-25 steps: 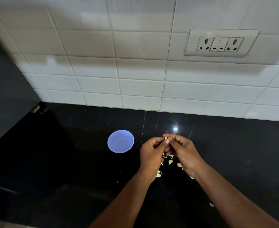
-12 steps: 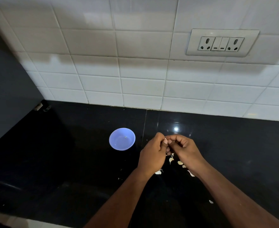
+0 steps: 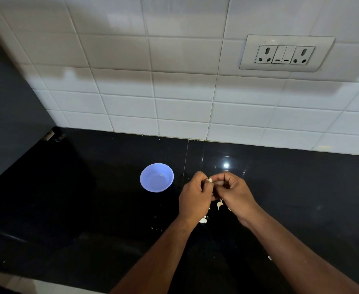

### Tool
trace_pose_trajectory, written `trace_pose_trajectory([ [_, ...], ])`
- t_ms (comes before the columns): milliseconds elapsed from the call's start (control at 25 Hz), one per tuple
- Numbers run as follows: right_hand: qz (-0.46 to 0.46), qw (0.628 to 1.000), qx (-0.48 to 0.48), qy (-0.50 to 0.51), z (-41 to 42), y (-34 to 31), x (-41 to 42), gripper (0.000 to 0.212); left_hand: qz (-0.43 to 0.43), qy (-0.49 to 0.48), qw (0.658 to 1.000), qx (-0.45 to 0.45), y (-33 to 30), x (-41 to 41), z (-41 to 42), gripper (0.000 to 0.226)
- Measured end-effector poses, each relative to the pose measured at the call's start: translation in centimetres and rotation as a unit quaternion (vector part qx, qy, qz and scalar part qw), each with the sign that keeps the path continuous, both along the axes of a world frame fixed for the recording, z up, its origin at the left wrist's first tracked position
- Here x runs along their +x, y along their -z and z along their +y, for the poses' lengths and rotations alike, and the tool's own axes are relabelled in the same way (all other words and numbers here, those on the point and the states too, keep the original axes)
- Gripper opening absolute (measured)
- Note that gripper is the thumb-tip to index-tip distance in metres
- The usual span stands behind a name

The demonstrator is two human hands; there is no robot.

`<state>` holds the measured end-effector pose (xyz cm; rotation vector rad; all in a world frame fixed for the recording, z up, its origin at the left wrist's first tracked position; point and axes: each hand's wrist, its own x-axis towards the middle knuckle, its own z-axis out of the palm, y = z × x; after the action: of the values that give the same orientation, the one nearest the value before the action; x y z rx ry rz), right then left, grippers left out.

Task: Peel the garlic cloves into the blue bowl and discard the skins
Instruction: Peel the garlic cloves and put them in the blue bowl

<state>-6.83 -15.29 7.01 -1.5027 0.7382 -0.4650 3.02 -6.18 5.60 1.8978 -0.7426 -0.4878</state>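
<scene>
A small blue bowl (image 3: 156,177) stands on the black counter, left of my hands, with one tiny pale speck inside. My left hand (image 3: 195,197) and my right hand (image 3: 234,193) meet fingertip to fingertip just right of the bowl, both pinched on one garlic cloves piece, a small pale clove (image 3: 210,180) that shows only as a sliver between the fingers. Under the hands lie several loose garlic cloves and skins (image 3: 219,204), partly hidden by my wrists.
The glossy black counter (image 3: 89,209) runs to a white tiled wall (image 3: 174,92) with a socket panel (image 3: 285,54) at the upper right. A dark panel (image 3: 4,113) closes off the left side. A stray skin flake (image 3: 269,258) lies by my right forearm.
My fingers have kept working the clove in the same spot; the view has shifted slightly, and the bowl and loose cloves stay where they were.
</scene>
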Motion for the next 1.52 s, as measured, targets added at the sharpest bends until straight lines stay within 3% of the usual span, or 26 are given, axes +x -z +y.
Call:
trace_pose_trajectory([
  [320,-0.03,0.996,0.06,0.056,-0.8,0.3,-0.6,0.014,0.164,-0.03,0.984,-0.064,1.2,1.1,-0.1,0.036],
  [480,-0.024,0.999,0.033,0.034,-0.5,-0.1,-0.3,0.011,0.222,0.025,0.967,-0.124,1.1,1.0,-0.1,0.007],
  [800,-0.049,0.997,0.056,0.03,-0.6,-0.3,0.0,0.014,0.37,-0.026,0.909,-0.191,0.7,1.3,0.1,0.01],
  [1080,-0.05,0.996,0.05,0.046,-0.4,-0.3,0.4,0.012,0.339,-0.034,0.919,-0.197,0.8,1.4,-0.1,0.015],
  [1320,-0.082,0.977,0.189,0.062,-0.3,0.4,1.0,0.01,0.325,-0.018,0.928,-0.182,0.9,1.2,-0.1,0.015],
  [1520,-0.029,0.993,0.115,0.008,0.2,0.0,0.8,0.021,0.296,-0.02,0.942,-0.159,1.1,1.0,-0.2,0.017],
])
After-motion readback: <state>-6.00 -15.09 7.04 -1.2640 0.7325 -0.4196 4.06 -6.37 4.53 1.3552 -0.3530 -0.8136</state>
